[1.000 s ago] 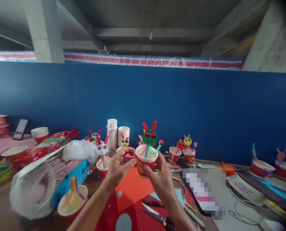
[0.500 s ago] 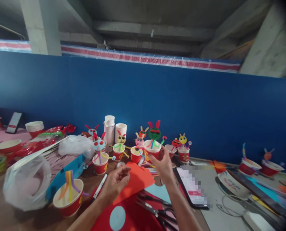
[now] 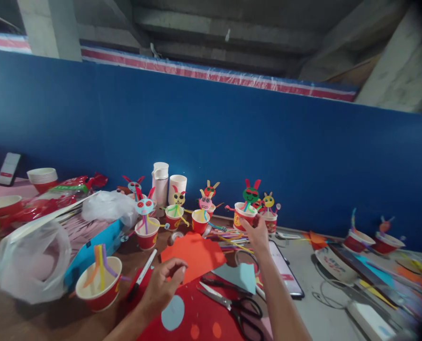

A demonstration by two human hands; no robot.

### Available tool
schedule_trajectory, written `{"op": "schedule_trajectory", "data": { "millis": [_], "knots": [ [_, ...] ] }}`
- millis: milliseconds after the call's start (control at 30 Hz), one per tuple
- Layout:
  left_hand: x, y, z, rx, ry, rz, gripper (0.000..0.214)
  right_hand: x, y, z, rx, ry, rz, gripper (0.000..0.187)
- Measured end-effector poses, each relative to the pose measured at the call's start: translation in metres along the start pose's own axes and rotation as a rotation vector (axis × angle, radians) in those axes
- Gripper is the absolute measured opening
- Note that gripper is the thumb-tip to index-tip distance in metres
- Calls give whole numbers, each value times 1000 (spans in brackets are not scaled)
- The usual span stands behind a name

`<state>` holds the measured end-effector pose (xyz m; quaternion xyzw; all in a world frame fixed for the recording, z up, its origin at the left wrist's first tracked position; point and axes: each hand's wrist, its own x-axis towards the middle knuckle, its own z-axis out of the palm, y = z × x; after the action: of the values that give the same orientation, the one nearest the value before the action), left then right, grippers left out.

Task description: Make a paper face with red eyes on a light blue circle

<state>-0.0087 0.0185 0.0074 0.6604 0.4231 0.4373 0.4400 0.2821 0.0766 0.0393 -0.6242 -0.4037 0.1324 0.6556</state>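
My right hand [image 3: 256, 232] grips the side of a red and white paper cup [image 3: 245, 219] at the back of the table. From this cup rises a green paper rabbit head [image 3: 250, 195] with red ears and dark-red glasses, and pipe-cleaner arms. My left hand [image 3: 166, 279] hovers near the orange paper [image 3: 193, 255], its fingers loosely curled with nothing in them. Below it lies a light-blue paper circle [image 3: 173, 312] on red paper [image 3: 196, 303]. Black-handled scissors [image 3: 232, 305] rest between my forearms.
Similar rabbit cups stand along the back, among them one with a blue head [image 3: 145, 206]. At the left are a cup with pipe cleaners [image 3: 100, 289], a plastic bag [image 3: 33, 265] and a white marker [image 3: 145, 270]. A phone [image 3: 285, 272] lies right of my forearm.
My right hand has moved the green rabbit cup to the right, in front of the other cups there. My left hand stays near the orange paper. The view has shifted slightly.
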Motion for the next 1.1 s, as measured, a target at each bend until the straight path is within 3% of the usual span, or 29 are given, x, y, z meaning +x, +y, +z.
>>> {"op": "schedule_trajectory", "data": {
  "millis": [167,400,600,767,1100],
  "knots": [
    [0,-5,4,82,51,51,22,11,15,22,-16,-41,8,53],
    [3,-20,18,35,183,56,27,24,44,45,-45,-82,-4,49],
    [5,-22,15,43,152,68,26,25,65,55,-102,-126,-31,48],
    [4,-17,15,37,152,61,29,32,77,60,-172,-158,-14,29],
    [8,-29,12,92,74,84,29,41,89,62,-349,-181,46,31]
  ]
}}
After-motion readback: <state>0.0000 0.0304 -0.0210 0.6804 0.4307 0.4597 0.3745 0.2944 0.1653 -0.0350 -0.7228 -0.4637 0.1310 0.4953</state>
